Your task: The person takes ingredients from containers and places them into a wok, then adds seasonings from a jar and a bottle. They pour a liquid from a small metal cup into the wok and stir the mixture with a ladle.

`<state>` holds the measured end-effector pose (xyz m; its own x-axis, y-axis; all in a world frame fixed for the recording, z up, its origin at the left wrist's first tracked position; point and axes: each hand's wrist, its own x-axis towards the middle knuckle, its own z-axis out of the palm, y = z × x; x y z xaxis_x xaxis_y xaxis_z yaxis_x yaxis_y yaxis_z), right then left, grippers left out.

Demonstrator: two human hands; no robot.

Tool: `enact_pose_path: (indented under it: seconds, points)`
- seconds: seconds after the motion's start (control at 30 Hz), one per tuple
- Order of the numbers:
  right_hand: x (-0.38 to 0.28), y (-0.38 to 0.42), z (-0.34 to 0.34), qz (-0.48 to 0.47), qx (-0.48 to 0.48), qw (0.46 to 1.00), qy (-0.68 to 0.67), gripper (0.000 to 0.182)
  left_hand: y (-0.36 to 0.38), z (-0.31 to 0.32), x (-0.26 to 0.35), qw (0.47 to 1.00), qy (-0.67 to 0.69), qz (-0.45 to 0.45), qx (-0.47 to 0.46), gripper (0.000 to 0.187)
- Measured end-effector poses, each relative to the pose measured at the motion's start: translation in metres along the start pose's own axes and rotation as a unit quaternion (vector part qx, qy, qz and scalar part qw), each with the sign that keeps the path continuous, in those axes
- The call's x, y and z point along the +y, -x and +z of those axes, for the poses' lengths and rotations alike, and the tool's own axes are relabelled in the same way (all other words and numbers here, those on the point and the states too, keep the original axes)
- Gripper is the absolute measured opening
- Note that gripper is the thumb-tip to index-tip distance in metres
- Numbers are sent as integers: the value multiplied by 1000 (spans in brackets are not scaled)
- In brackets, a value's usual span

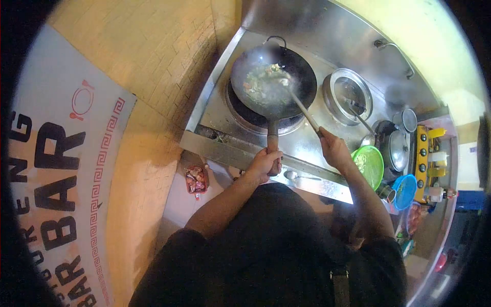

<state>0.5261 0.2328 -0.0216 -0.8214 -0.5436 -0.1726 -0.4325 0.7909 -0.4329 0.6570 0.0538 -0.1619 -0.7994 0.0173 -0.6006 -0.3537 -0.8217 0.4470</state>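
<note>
My left hand [268,162] is closed around the handle of a dark wok [303,71], which sits over a burner ring [232,108] on the steel stove. In the wok lies chopped food [262,84] with green, white and orange bits, blurred by steam. My right hand [333,147] grips the long pale handle of a ladle [303,108]. Its head rests among the food, partly hidden by steam and food.
Right of the wok stands a round metal pot [332,97] with another utensil in it. Further right are a green basin [376,169], a lidded pan [398,148] and a blue basin [406,192]. A red container of food [196,180] stands low on the left. A spoon [294,175] lies at the front edge.
</note>
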Motion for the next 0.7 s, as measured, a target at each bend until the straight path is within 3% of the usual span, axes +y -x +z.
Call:
enact_pose_path:
  seconds: [0.1, 0.17, 0.23, 0.3, 0.33, 0.43, 0.47, 0.57, 0.7]
  points:
    - [6, -30, 17, -90, 98, 989, -56, 34, 3, 0, 2, 1000, 7, -3, -6, 14]
    - [-6, -60, 27, -43, 49, 989, -131, 34, 10, 4, 3, 1000, 5, -10, -10, 14]
    - [-10, -68, 29, -56, 15, 991, -118, 33, 13, 7, 9, 1000, 8, -13, -8, 15]
    - [-9, -53, 31, -119, -5, 993, -12, 34, 4, -2, 24, 997, -11, -77, -18, 15]
    - [-20, -28, 14, -94, -29, 994, 40, 33, 2, -5, 25, 993, -16, -111, -24, 15]
    - [-17, -2, -11, 6, -110, 977, 185, 33, 27, 27, 15, 995, -94, -27, 20, 19]
    - [-6, -5, -18, -16, -79, 985, 153, 33, 41, 47, 17, 999, -35, -23, 6, 17]
    - [-5, 1, -54, -42, -37, 994, 96, 29, 32, 47, 9, 999, -35, -12, 26, 14]
    - [-12, 33, -116, -101, -62, 978, 174, 31, 23, 30, 19, 999, -20, -46, -21, 17]
